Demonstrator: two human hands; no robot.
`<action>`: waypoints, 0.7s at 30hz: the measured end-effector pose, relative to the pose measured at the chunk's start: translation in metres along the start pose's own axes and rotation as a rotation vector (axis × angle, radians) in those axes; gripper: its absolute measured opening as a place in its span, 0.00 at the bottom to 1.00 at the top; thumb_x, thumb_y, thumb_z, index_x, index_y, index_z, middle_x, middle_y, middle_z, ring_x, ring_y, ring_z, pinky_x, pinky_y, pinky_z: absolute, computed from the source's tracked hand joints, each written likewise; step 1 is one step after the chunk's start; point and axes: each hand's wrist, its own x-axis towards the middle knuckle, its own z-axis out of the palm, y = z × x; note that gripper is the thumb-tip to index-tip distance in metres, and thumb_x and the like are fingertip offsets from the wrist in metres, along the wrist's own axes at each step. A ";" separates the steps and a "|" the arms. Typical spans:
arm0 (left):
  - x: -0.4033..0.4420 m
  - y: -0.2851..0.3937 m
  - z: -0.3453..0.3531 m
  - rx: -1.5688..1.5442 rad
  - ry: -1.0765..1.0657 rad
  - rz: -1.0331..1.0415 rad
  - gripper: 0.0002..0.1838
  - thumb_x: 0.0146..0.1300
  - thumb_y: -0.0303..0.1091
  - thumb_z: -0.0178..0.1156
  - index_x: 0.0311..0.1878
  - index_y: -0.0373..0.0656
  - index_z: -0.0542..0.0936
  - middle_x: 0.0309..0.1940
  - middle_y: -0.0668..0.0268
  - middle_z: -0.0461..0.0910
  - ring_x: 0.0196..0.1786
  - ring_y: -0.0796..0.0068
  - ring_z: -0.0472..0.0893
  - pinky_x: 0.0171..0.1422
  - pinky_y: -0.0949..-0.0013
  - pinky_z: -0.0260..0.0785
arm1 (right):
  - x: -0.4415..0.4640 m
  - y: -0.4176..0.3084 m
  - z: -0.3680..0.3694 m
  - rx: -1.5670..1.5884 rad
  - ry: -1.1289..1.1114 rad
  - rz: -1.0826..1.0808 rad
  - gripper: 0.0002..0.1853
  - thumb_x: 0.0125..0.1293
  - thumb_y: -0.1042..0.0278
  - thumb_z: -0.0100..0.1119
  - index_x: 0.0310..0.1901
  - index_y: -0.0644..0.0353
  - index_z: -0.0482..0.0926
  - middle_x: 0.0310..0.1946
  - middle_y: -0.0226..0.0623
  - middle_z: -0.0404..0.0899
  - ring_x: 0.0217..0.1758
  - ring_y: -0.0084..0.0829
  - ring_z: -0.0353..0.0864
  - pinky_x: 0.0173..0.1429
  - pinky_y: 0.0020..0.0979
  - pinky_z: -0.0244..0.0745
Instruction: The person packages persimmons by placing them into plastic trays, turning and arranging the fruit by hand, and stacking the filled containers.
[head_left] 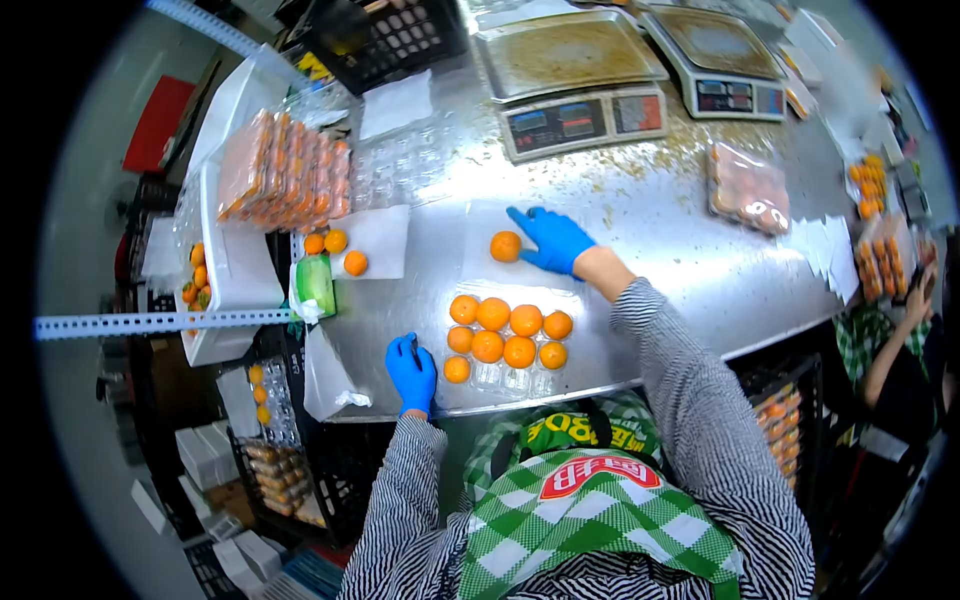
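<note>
My right hand point(556, 241), in a blue glove, reaches over a clear sheet point(477, 222) on the metal table. Its fingers are stretched out and apart, close beside a single mandarin orange point(505, 246). Nearer to me lies a clear plastic tray point(487, 376) with several mandarins point(520, 352) in rows; part of its front row shows bare cups. My left hand point(411, 374), also blue-gloved, rests at the table's front edge to the left of that tray. Its fingers point forward, a little bent, with nothing visible in them.
Stacked packs of mandarins point(285, 175) stand at the back left, near loose mandarins point(355, 263) and a green roll point(315, 287). Two scales point(585, 122) line the back. A wrapped pack point(748, 188) lies at the right. A co-worker's arm point(900, 340) shows far right.
</note>
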 end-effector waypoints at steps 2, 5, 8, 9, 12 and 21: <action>0.009 -0.003 -0.008 0.013 0.005 0.016 0.14 0.56 0.25 0.54 0.46 0.34 0.75 0.43 0.51 0.72 0.46 0.53 0.74 0.52 0.59 0.66 | 0.021 0.005 0.044 -0.052 0.044 -0.073 0.35 0.54 0.59 0.61 0.65 0.53 0.62 0.50 0.49 0.72 0.51 0.47 0.74 0.52 0.42 0.71; 0.009 -0.012 -0.010 0.029 0.008 -0.015 0.15 0.56 0.25 0.55 0.47 0.35 0.75 0.44 0.50 0.72 0.46 0.52 0.73 0.53 0.58 0.66 | 0.033 -0.004 0.068 -0.010 0.078 -0.064 0.36 0.54 0.59 0.63 0.65 0.52 0.62 0.49 0.47 0.73 0.48 0.43 0.75 0.52 0.40 0.71; 0.008 -0.009 -0.013 0.012 0.001 -0.024 0.15 0.55 0.26 0.55 0.48 0.35 0.75 0.44 0.50 0.72 0.47 0.51 0.73 0.53 0.57 0.65 | 0.021 -0.017 0.065 0.487 0.173 0.146 0.33 0.57 0.57 0.62 0.63 0.55 0.65 0.47 0.44 0.75 0.44 0.37 0.76 0.48 0.35 0.72; 0.006 -0.009 -0.011 0.019 0.002 -0.025 0.15 0.55 0.26 0.55 0.48 0.35 0.75 0.45 0.50 0.71 0.48 0.51 0.72 0.54 0.57 0.65 | 0.015 -0.019 0.057 0.727 0.217 0.253 0.31 0.59 0.56 0.62 0.62 0.57 0.66 0.47 0.42 0.76 0.42 0.34 0.76 0.47 0.34 0.73; 0.012 -0.011 -0.014 -0.006 0.004 -0.017 0.15 0.55 0.26 0.55 0.47 0.35 0.75 0.44 0.51 0.71 0.47 0.52 0.72 0.52 0.57 0.65 | 0.000 -0.024 0.039 1.742 0.090 0.360 0.26 0.65 0.49 0.53 0.56 0.61 0.70 0.42 0.42 0.79 0.36 0.27 0.76 0.38 0.28 0.72; 0.008 -0.019 -0.019 -0.055 0.051 0.049 0.16 0.53 0.27 0.56 0.47 0.36 0.76 0.41 0.53 0.72 0.43 0.54 0.73 0.48 0.58 0.65 | -0.040 -0.074 0.035 2.175 0.227 0.360 0.34 0.66 0.36 0.44 0.56 0.62 0.69 0.41 0.42 0.79 0.33 0.26 0.77 0.35 0.26 0.72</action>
